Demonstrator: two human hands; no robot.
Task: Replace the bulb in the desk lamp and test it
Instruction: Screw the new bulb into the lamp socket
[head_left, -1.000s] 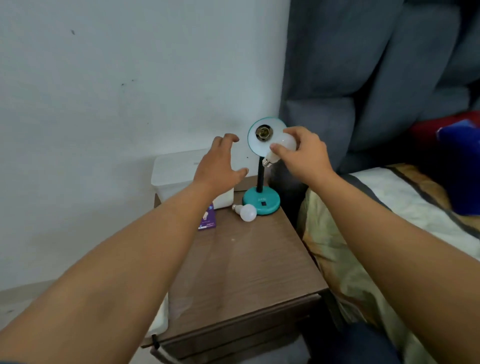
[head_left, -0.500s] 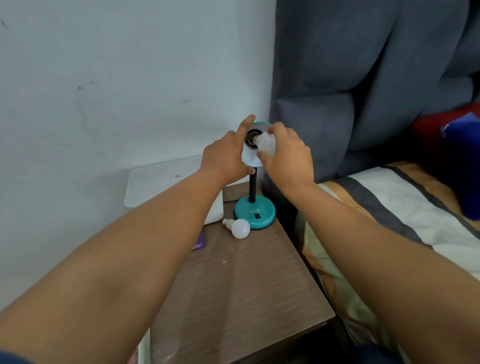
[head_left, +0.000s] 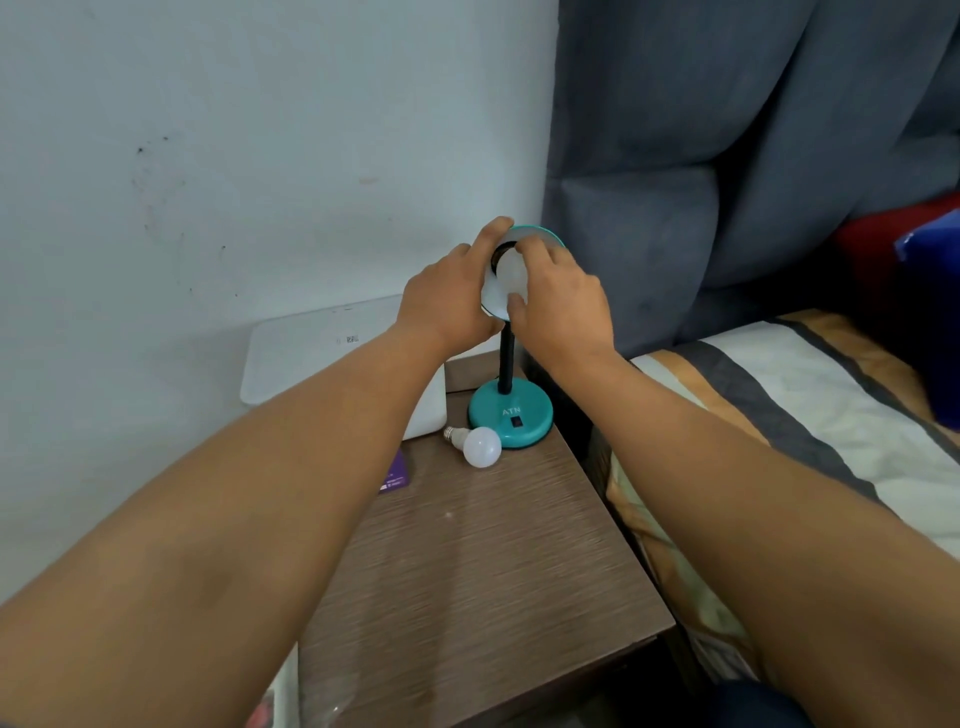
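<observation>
A teal desk lamp (head_left: 511, 418) stands at the back of the wooden nightstand (head_left: 483, 566), its round shade (head_left: 540, 236) tilted toward me. My left hand (head_left: 447, 301) grips the left rim of the shade. My right hand (head_left: 558, 306) holds a white bulb (head_left: 510, 271) with its base at the dark socket inside the shade. A second white bulb (head_left: 480, 447) lies on its side on the nightstand, just left of the lamp's base.
A white box (head_left: 322, 358) sits against the wall left of the lamp, with a purple packet (head_left: 396, 477) below it. A bed with striped bedding (head_left: 810, 415) and a grey padded headboard (head_left: 727, 156) border the nightstand on the right.
My left hand went from open in the air to gripping the shade. My right hand brought the bulb from the shade's edge into the socket.
</observation>
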